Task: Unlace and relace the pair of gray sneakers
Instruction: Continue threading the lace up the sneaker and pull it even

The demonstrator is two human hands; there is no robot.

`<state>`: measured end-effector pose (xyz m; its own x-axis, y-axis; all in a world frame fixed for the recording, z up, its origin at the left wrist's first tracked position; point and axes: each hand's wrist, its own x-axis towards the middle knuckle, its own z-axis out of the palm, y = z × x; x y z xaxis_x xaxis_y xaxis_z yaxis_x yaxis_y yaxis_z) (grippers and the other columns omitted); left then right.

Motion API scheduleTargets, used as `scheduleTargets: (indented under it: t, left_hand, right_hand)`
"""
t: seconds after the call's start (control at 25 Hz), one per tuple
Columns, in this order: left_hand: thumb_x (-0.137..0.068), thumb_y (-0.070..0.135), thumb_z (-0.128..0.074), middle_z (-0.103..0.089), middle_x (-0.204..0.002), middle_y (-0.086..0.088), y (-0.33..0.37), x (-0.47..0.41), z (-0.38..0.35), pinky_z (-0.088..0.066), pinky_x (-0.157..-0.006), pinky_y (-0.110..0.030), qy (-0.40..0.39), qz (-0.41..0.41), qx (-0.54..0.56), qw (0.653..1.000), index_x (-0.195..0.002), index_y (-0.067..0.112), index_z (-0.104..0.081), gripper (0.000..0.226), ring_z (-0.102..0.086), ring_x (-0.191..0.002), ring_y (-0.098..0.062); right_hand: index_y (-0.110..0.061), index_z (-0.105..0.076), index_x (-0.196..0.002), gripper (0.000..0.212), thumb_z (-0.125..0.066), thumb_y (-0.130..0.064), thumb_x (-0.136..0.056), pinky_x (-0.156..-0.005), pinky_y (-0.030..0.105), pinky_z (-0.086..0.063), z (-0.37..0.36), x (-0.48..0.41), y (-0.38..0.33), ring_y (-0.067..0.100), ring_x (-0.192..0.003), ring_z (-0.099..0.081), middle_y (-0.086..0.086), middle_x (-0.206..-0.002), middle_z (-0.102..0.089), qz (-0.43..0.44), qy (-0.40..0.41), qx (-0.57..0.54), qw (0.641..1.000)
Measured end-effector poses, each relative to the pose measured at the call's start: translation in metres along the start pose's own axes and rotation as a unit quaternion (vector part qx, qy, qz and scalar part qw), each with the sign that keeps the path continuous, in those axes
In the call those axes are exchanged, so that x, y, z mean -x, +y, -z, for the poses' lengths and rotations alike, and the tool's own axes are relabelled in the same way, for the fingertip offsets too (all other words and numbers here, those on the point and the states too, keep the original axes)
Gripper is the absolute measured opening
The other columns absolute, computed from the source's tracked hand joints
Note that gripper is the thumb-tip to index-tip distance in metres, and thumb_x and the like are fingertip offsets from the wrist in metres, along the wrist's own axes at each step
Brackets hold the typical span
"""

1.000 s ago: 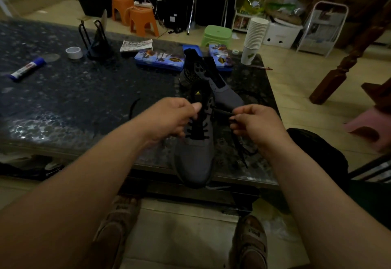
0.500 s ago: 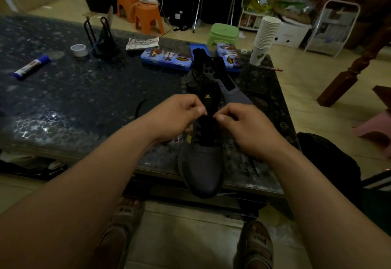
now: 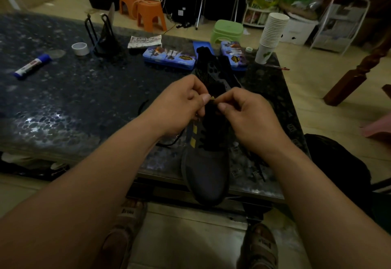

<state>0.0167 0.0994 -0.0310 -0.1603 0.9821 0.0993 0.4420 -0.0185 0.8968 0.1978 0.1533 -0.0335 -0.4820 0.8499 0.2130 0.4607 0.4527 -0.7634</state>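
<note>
Both hands meet over the tongue of the near gray sneaker (image 3: 206, 163), thumbs and forefingers pinched together. The left hand (image 3: 179, 108) has its grip closed at the top of the tongue, and the right hand (image 3: 251, 118) pinches just beside it, thumb tips nearly touching. What each grip clamps is most likely the black lace (image 3: 167, 144), though it is too dark there to tell for sure.

The sneaker lies on the dark speckled counter (image 3: 63, 103), its toe hanging over the near edge toward the person. Yellow stripes show on the sneaker's left side, just below the left hand. A loose run of lace trails on the counter left of the sneaker, under the left wrist, and more dark lace lies right of it, under the right wrist.

Behind the sneaker, farther from the person, stands the second sneaker (image 3: 215, 72), mostly hidden by the hands. Beyond that lie blue pencil cases (image 3: 169, 57), and right of them a tall stack of paper cups (image 3: 271, 33). Far left of the sneaker lie a glue stick (image 3: 31, 66) and a roll of tape (image 3: 80, 48). Below the counter edge, two sandaled feet rest on the floor.
</note>
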Motion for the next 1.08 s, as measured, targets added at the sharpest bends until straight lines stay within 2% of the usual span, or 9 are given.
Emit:
scheduleTargets:
  t: [0.16, 0.32, 0.48, 0.56, 0.64, 0.72, 0.8, 0.92, 1.08]
  left_hand:
    - [-0.104, 0.022, -0.060, -0.069, -0.069, 0.000, 0.002, 0.000, -0.002, -0.054, -0.063, -0.032, 0.014, -0.009, 0.010, 1.000, -0.101, 0.018, -0.057, 0.005, -0.061, -0.061, -0.008]
    - [-0.104, 0.024, -0.061, -0.067, -0.064, 0.002, 0.006, -0.003, -0.002, -0.048, -0.057, -0.022, 0.039, 0.001, 0.016, 0.999, -0.099, 0.017, -0.059, 0.009, -0.057, -0.056, -0.005]
    - [-0.105, 0.029, -0.058, -0.068, -0.067, -0.002, 0.000, -0.008, -0.004, -0.051, -0.062, -0.035, 0.097, 0.014, 0.052, 0.994, -0.093, 0.019, -0.058, 0.016, -0.058, -0.057, -0.011]
    - [-0.104, 0.040, -0.056, -0.067, -0.077, 0.000, -0.007, -0.011, -0.006, -0.049, -0.065, -0.037, 0.135, 0.049, -0.031, 0.989, -0.090, 0.020, -0.055, 0.025, -0.060, -0.068, -0.014]
    - [-0.098, 0.052, -0.061, -0.062, -0.083, 0.001, -0.011, -0.008, -0.015, -0.043, -0.061, -0.035, 0.097, 0.095, -0.154, 0.979, -0.090, 0.019, -0.053, 0.034, -0.058, -0.074, -0.015]
    - [-0.094, 0.054, -0.066, -0.061, -0.084, 0.001, -0.013, -0.006, -0.022, -0.041, -0.058, -0.034, 0.064, 0.127, -0.181, 0.973, -0.090, 0.020, -0.054, 0.036, -0.058, -0.075, -0.016]
    - [-0.093, 0.048, -0.068, -0.066, -0.083, -0.002, -0.016, -0.006, -0.022, -0.047, -0.060, -0.035, 0.067, 0.144, -0.138, 0.978, -0.089, 0.019, -0.060, 0.031, -0.063, -0.076, -0.019]
    - [-0.096, 0.029, -0.069, -0.071, -0.077, -0.007, -0.021, -0.008, -0.019, -0.063, -0.070, -0.048, 0.086, 0.181, 0.018, 0.980, -0.086, 0.015, -0.068, 0.018, -0.070, -0.075, -0.025]
    - [-0.104, 0.012, -0.060, -0.070, -0.078, -0.008, -0.023, -0.005, -0.015, -0.062, -0.059, -0.029, 0.055, 0.243, 0.182, 0.951, -0.089, 0.011, -0.068, 0.016, -0.070, -0.067, -0.013]
  right_hand:
    - [-0.027, -0.076, -0.106, 0.011, -0.066, -0.028, -0.101, -0.079, 0.036, -0.058, -0.005, 0.000, -0.005, 0.004, -0.089, -0.069, -0.010, -0.094, -0.075, 0.007, -0.054, -0.027, 0.998]
    - [-0.025, -0.077, -0.098, 0.013, -0.065, -0.029, -0.101, -0.076, 0.044, -0.056, -0.004, -0.005, -0.009, 0.012, -0.081, -0.069, -0.006, -0.086, -0.074, -0.009, -0.016, -0.038, 0.999]
    - [-0.026, -0.079, -0.096, 0.012, -0.067, -0.029, -0.100, -0.079, 0.040, -0.057, -0.004, -0.010, -0.007, 0.010, -0.084, -0.070, -0.007, -0.087, -0.075, -0.018, 0.027, -0.069, 0.997]
    - [-0.026, -0.078, -0.096, 0.012, -0.068, -0.030, -0.099, -0.083, 0.040, -0.058, 0.000, -0.018, 0.002, 0.007, -0.087, -0.068, -0.008, -0.089, -0.073, -0.032, 0.086, -0.045, 0.995]
    - [-0.026, -0.077, -0.096, 0.011, -0.068, -0.032, -0.098, -0.086, 0.041, -0.057, 0.000, -0.021, 0.011, 0.007, -0.090, -0.065, -0.008, -0.094, -0.068, -0.031, 0.089, 0.018, 0.995]
    - [-0.027, -0.077, -0.094, 0.010, -0.069, -0.033, -0.096, -0.084, 0.041, -0.057, -0.006, -0.022, 0.016, 0.007, -0.088, -0.064, -0.009, -0.093, -0.068, -0.023, 0.074, 0.047, 0.996]
    - [-0.028, -0.078, -0.093, 0.010, -0.071, -0.035, -0.095, -0.081, 0.041, -0.059, -0.013, -0.023, 0.016, 0.007, -0.088, -0.066, -0.012, -0.091, -0.071, -0.017, 0.058, 0.043, 0.997]
    - [-0.032, -0.079, -0.099, 0.012, -0.070, -0.038, -0.095, -0.082, 0.039, -0.059, -0.017, -0.028, 0.021, 0.005, -0.092, -0.066, -0.014, -0.095, -0.071, -0.012, 0.036, 0.078, 0.996]
    - [-0.037, -0.076, -0.098, 0.011, -0.066, -0.042, -0.096, -0.080, 0.039, -0.056, -0.019, -0.028, 0.022, 0.009, -0.090, -0.062, -0.013, -0.095, -0.063, -0.007, 0.021, 0.129, 0.991]
